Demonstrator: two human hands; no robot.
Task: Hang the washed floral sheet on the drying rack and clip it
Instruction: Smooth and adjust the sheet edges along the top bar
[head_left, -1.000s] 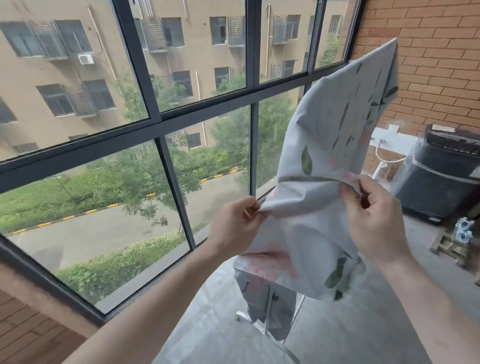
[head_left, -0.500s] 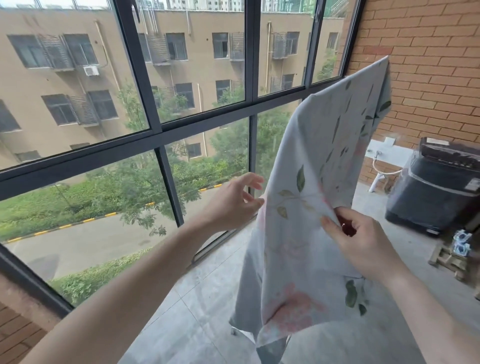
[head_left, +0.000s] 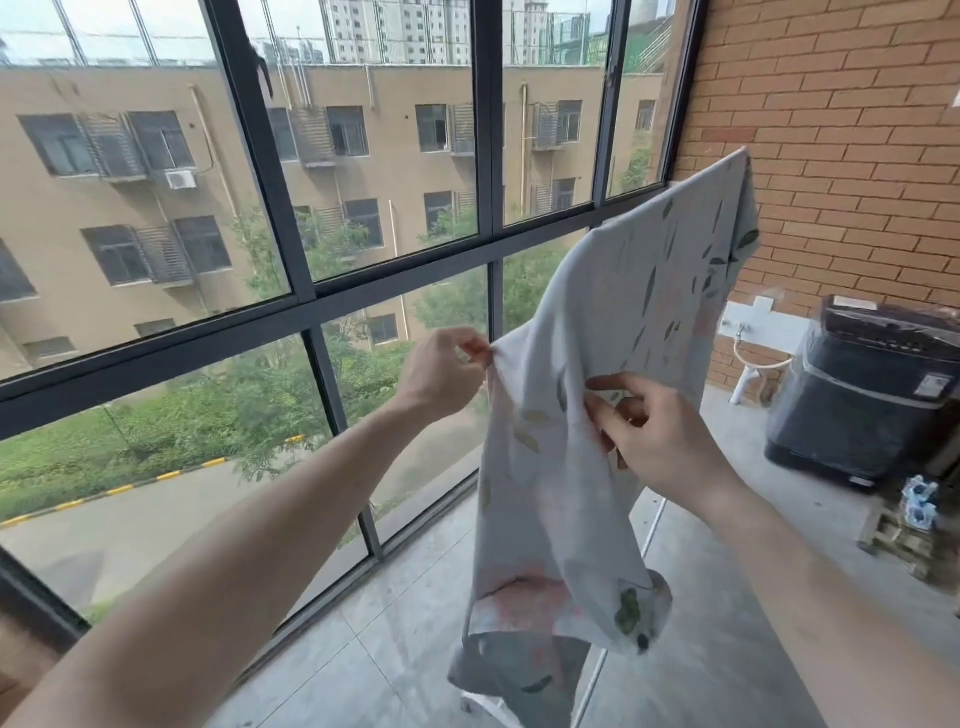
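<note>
Left hand (head_left: 441, 371) pinching the floral sheet (head_left: 613, 322) at its edge, right hand (head_left: 657, 441) gripping a fold nearby, cloth draped by the window (head_left: 291, 291), washing machine (head_left: 872, 395) beyond

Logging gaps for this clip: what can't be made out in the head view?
- Rack: the sheet hides nearly all of it; only thin bars show.
- Clips: none visible, so clipping can't be judged.
- Right hand: fingertips tucked into sheet folds.
- Left hand: seen from behind, pinch point partly hidden.
- Sheet bottom: cut off by the frame edge.
</note>
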